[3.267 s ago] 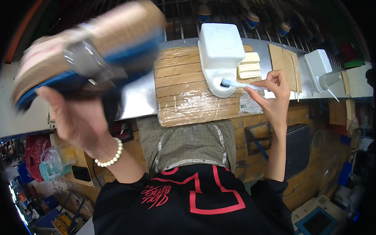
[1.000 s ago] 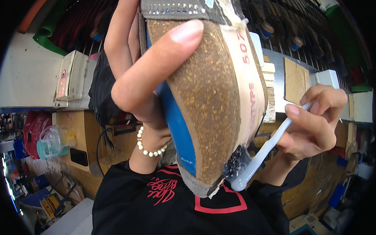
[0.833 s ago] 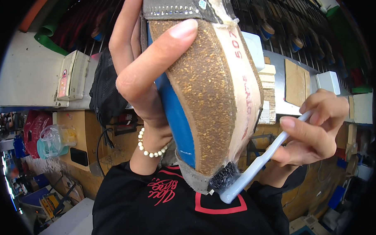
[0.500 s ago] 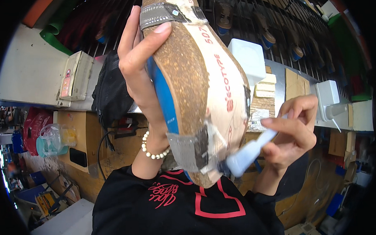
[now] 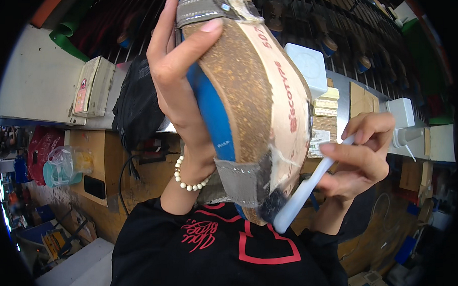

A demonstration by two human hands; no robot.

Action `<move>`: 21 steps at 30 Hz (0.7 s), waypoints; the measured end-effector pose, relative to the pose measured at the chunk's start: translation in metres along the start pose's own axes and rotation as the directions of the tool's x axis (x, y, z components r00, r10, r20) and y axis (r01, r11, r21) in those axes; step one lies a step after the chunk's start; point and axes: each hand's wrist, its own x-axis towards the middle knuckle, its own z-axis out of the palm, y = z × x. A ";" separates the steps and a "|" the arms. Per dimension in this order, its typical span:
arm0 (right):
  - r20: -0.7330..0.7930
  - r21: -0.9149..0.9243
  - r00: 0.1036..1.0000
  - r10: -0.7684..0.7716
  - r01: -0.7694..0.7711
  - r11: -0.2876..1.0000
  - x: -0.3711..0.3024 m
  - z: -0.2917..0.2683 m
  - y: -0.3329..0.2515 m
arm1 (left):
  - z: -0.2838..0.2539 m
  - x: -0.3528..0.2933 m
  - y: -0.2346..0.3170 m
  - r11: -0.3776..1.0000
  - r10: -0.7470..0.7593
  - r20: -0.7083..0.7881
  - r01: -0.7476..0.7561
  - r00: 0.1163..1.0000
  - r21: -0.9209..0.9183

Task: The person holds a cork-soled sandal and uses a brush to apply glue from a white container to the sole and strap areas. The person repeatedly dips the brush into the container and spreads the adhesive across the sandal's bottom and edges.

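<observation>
My left hand point(image 5: 181, 74) grips an unfinished sandal point(image 5: 245, 92) on a blue shoe last point(image 5: 215, 110), underside facing me. The sandal's side is speckled brown cork, and its pale bottom carries red print. Grey straps are folded over onto the bottom at both ends; the lower strap point(image 5: 240, 183) ends in a dark patch. The left thumb presses the cork below the upper strap. My right hand point(image 5: 360, 153) pinches the pale handle of a brush point(image 5: 309, 188), whose dark bristles touch the sandal's lower end beside that patch.
Behind the sandal runs a dark metal rack point(image 5: 330, 18) with more sandals on it. White containers point(image 5: 307, 67) and cardboard pieces point(image 5: 364, 105) stand on the metal bench. At left are a black bag point(image 5: 136, 96), a white box point(image 5: 92, 92) and a phone point(image 5: 94, 188) on a carton.
The sandal has tilted and shifted slightly right, showing more of its cork side. The brush has turned steeper, its bristles now plainly visible against the lower end.
</observation>
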 end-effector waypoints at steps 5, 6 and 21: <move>-0.063 -0.039 0.989 0.137 -0.140 0.989 -0.014 0.001 -0.007 | 0.001 0.003 -0.011 0.994 0.106 -0.119 -0.103 0.987 0.031; -0.065 -0.092 0.985 0.162 -0.167 0.982 -0.014 0.000 -0.010 | 0.001 0.003 -0.011 0.995 0.081 -0.109 -0.075 0.991 0.060; -0.055 0.034 0.982 0.180 -0.179 0.983 -0.026 0.012 -0.012 | -0.002 -0.002 0.004 0.903 -0.428 -0.185 0.414 0.885 -0.112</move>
